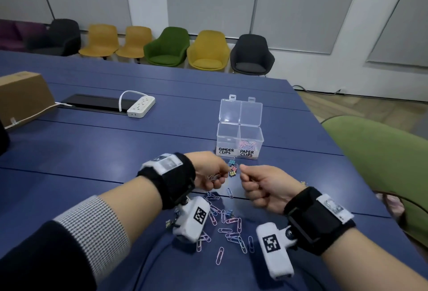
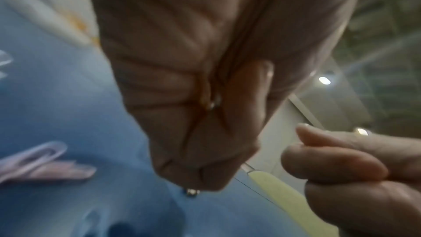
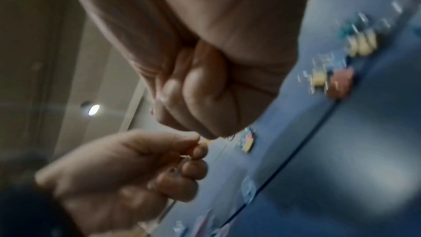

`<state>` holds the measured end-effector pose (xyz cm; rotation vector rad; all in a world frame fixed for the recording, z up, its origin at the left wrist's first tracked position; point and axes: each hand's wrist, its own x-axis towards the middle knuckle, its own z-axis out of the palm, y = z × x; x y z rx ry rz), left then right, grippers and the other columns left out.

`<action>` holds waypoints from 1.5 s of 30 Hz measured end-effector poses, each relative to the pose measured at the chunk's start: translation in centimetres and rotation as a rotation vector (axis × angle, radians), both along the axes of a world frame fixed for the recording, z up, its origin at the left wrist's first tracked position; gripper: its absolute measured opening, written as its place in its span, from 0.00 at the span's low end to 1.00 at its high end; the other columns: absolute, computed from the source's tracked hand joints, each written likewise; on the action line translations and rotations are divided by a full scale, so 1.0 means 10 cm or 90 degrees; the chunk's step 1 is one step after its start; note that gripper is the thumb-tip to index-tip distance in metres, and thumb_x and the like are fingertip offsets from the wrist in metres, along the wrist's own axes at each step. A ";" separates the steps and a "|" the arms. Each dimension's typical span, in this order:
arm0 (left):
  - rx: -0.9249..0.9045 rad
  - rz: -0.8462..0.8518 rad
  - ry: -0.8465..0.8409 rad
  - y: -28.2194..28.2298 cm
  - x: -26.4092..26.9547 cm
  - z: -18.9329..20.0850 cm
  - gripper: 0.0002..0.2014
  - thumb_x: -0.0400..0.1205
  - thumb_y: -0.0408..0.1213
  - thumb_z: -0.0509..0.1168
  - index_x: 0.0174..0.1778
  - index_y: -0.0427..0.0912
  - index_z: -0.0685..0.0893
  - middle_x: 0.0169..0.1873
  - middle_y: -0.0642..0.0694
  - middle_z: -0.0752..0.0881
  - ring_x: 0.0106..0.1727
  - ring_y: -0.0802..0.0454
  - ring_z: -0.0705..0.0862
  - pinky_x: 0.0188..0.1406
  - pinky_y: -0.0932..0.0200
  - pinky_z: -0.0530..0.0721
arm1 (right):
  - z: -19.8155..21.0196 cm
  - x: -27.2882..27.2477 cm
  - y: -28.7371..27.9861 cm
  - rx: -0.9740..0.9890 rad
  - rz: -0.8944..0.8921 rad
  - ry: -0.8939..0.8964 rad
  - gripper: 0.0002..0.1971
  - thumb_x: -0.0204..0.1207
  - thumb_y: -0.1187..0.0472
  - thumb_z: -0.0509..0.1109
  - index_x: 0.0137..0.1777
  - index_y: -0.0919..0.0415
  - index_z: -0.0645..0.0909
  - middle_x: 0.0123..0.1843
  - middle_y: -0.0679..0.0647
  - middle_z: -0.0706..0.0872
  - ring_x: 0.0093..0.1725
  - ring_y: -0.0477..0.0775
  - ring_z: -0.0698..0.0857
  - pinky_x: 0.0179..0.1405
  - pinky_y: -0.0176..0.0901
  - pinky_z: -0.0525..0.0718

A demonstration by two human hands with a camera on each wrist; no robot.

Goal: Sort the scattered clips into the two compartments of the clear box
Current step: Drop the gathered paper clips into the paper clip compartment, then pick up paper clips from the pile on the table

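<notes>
The clear box stands open past my hands, its halves labelled BINDER CLIPS and PAPER CLIPS. Pastel paper clips lie in the right half; the left half looks bare. My left hand grips a few clips, and their metal glints inside the fist. My right hand is a fist just right of it, thumb on forefinger, with nothing showing in it. A small heap of binder clips lies between the hands and the box. Several paper clips are scattered under my wrists.
A white power strip and a black cable recess lie at the back left, with a cardboard box at the far left. A green chair stands at the table's right edge. More binder clips lie beyond my right hand.
</notes>
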<state>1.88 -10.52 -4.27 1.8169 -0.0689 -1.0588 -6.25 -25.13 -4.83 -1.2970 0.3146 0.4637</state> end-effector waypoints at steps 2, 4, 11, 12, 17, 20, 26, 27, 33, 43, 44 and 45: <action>0.090 -0.043 -0.071 -0.18 0.05 0.10 0.15 0.84 0.29 0.54 0.29 0.40 0.68 0.24 0.45 0.68 0.17 0.56 0.67 0.10 0.76 0.57 | 0.05 0.05 -0.08 -0.189 0.024 -0.036 0.20 0.84 0.51 0.56 0.29 0.54 0.66 0.22 0.47 0.61 0.15 0.42 0.56 0.15 0.25 0.51; 0.056 -0.015 -0.094 -0.37 0.17 0.23 0.16 0.84 0.27 0.52 0.28 0.39 0.67 0.22 0.44 0.66 0.22 0.54 0.65 0.10 0.75 0.59 | 0.14 0.16 -0.18 -0.305 -0.022 -0.110 0.22 0.84 0.50 0.56 0.28 0.53 0.64 0.22 0.49 0.61 0.15 0.43 0.56 0.16 0.26 0.53; -0.269 0.230 -0.172 -0.94 0.62 0.54 0.22 0.87 0.53 0.52 0.32 0.42 0.71 0.31 0.45 0.72 0.31 0.51 0.71 0.33 0.60 0.68 | 0.55 0.78 -0.42 -0.328 -0.375 -0.379 0.24 0.84 0.54 0.56 0.24 0.54 0.60 0.21 0.51 0.65 0.18 0.49 0.61 0.20 0.35 0.62; -0.263 0.228 -0.194 -0.96 0.67 0.52 0.23 0.86 0.55 0.51 0.33 0.42 0.72 0.35 0.44 0.74 0.36 0.50 0.73 0.40 0.59 0.71 | 0.58 0.87 -0.43 -0.325 -0.396 -0.395 0.24 0.85 0.53 0.56 0.25 0.54 0.59 0.22 0.52 0.65 0.19 0.49 0.62 0.20 0.36 0.63; -0.282 0.241 -0.214 -0.78 0.77 0.42 0.25 0.86 0.58 0.49 0.43 0.40 0.80 0.48 0.42 0.80 0.54 0.47 0.79 0.64 0.51 0.71 | 0.61 1.26 -0.38 -0.393 -0.434 -0.435 0.23 0.83 0.48 0.56 0.27 0.55 0.60 0.23 0.53 0.68 0.22 0.53 0.68 0.27 0.46 0.71; -0.290 0.255 -0.254 -0.51 0.73 0.46 0.23 0.87 0.54 0.51 0.41 0.41 0.82 0.46 0.45 0.83 0.50 0.49 0.81 0.58 0.51 0.75 | 0.50 1.49 -0.39 -0.456 -0.408 -0.418 0.23 0.78 0.42 0.53 0.26 0.55 0.65 0.23 0.55 0.75 0.27 0.60 0.77 0.37 0.53 0.80; -0.190 0.097 -0.345 0.17 0.54 0.35 0.06 0.83 0.31 0.62 0.42 0.35 0.81 0.35 0.42 0.82 0.34 0.52 0.81 0.34 0.64 0.82 | 0.37 1.41 -0.33 -0.691 -0.297 -0.358 0.19 0.83 0.55 0.53 0.37 0.62 0.80 0.47 0.63 0.87 0.48 0.64 0.83 0.48 0.47 0.75; -0.134 0.036 -0.369 0.29 0.51 0.30 0.03 0.82 0.29 0.64 0.43 0.35 0.82 0.35 0.42 0.83 0.33 0.53 0.81 0.34 0.65 0.82 | 0.38 1.35 -0.32 -0.697 -0.306 -0.374 0.19 0.83 0.56 0.53 0.38 0.64 0.80 0.46 0.62 0.87 0.48 0.64 0.82 0.47 0.47 0.75; 0.291 -0.308 -0.556 0.72 0.40 0.09 0.08 0.76 0.36 0.71 0.50 0.44 0.86 0.34 0.57 0.83 0.29 0.67 0.79 0.27 0.80 0.74 | 0.42 0.76 -0.05 -0.815 -0.092 -0.447 0.11 0.81 0.59 0.60 0.39 0.64 0.75 0.38 0.55 0.79 0.40 0.56 0.74 0.35 0.42 0.64; 0.478 -0.514 -0.559 0.60 0.21 0.05 0.31 0.70 0.32 0.75 0.69 0.51 0.76 0.60 0.45 0.81 0.49 0.48 0.79 0.49 0.56 0.81 | 0.01 0.47 0.40 -0.971 0.413 -0.168 0.19 0.65 0.45 0.78 0.36 0.60 0.78 0.34 0.54 0.80 0.40 0.56 0.78 0.34 0.40 0.75; 0.469 -0.515 -0.576 0.58 0.21 0.04 0.29 0.70 0.31 0.74 0.68 0.50 0.77 0.60 0.45 0.80 0.48 0.48 0.79 0.49 0.55 0.82 | 0.00 0.48 0.46 -0.966 0.411 -0.181 0.19 0.65 0.45 0.79 0.41 0.61 0.81 0.38 0.55 0.82 0.41 0.56 0.79 0.38 0.41 0.76; 0.461 -0.514 -0.586 0.57 0.20 0.04 0.28 0.71 0.31 0.74 0.66 0.49 0.78 0.60 0.45 0.80 0.47 0.49 0.78 0.47 0.57 0.80 | -0.02 0.49 0.53 -0.966 0.411 -0.192 0.20 0.66 0.46 0.79 0.45 0.62 0.82 0.42 0.57 0.85 0.42 0.57 0.79 0.40 0.42 0.78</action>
